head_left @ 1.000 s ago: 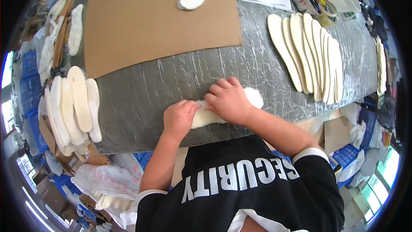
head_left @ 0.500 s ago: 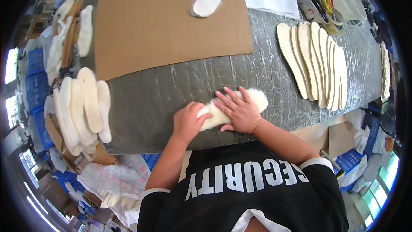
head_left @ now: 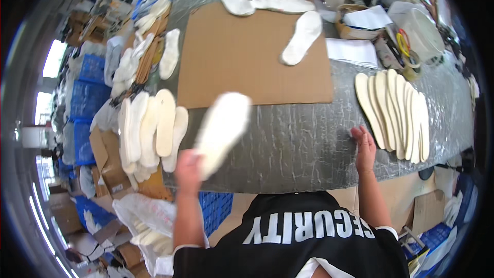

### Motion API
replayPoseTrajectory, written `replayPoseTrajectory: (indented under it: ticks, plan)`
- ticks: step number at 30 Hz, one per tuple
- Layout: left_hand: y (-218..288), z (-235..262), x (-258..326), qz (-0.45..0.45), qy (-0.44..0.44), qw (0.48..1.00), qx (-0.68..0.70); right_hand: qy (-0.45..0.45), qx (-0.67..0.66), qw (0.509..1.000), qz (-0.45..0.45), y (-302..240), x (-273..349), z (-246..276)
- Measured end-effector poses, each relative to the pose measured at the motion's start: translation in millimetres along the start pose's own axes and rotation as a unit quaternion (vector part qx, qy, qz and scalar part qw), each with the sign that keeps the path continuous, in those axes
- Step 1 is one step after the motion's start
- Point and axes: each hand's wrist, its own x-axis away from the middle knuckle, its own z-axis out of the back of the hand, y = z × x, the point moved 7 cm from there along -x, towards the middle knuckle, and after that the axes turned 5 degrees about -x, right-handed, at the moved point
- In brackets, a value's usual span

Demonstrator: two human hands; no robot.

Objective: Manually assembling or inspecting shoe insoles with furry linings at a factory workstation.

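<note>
My left hand (head_left: 189, 170), smeared by motion, grips one end of a fluffy white insole (head_left: 225, 129). The insole is raised over the table's near left part, its far end tilted up and to the right. My right hand (head_left: 364, 144) hovers at the near right, empty, with fingers loosely bent and a little apart. Just beyond it lies a fanned row of cream insoles (head_left: 393, 113). Left of the held insole, a pile of white and cream insoles (head_left: 164, 123) rests at the table's left edge.
A brown cardboard sheet (head_left: 247, 57) covers the table's middle, with a white insole (head_left: 303, 36) on it and several more at its far edge. Papers (head_left: 352, 51), a clear bucket (head_left: 423, 33) and scissors (head_left: 402, 44) stand far right. Blue crates (head_left: 90, 98) stand left of the table.
Both hands were on the white insole at the near middle. My left hand has lifted it leftward. My right hand has let go and moved right, toward the fanned insoles. The view has shifted.
</note>
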Motion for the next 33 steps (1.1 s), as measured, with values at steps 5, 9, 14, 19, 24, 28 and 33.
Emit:
replayPoseTrajectory:
  ticks: [5,9,14,19,24,28,33]
  plan:
    - [-53.6,103.4,-54.1,-0.025,0.190,0.857,-0.478,0.043,0.033,0.998,-0.019,5.4,16.8,4.1]
    - [69.4,-42.6,-110.8,-0.283,0.056,0.936,-0.202,0.027,0.078,0.996,-0.030,10.7,30.2,-18.2]
    - [158.6,-243.4,-150.0,-0.490,0.034,0.839,-0.233,-0.048,0.219,0.974,0.021,-18.9,49.1,-74.4]
    - [163.7,-302.6,-198.5,-0.453,-0.020,0.844,-0.286,-0.042,0.326,0.942,0.073,-30.0,80.3,-49.6]
    - [149.4,-275.9,-114.3,-0.502,-0.124,0.829,-0.215,0.117,0.276,0.954,-0.015,-18.5,111.9,24.7]
    - [94.3,-196.1,-11.2,-0.533,-0.188,0.806,-0.178,0.186,0.288,0.939,0.036,-34.7,105.4,64.7]
    - [55.9,-135.1,52.9,-0.512,-0.265,0.794,-0.194,0.332,0.448,0.824,0.101,-95.5,65.9,155.5]
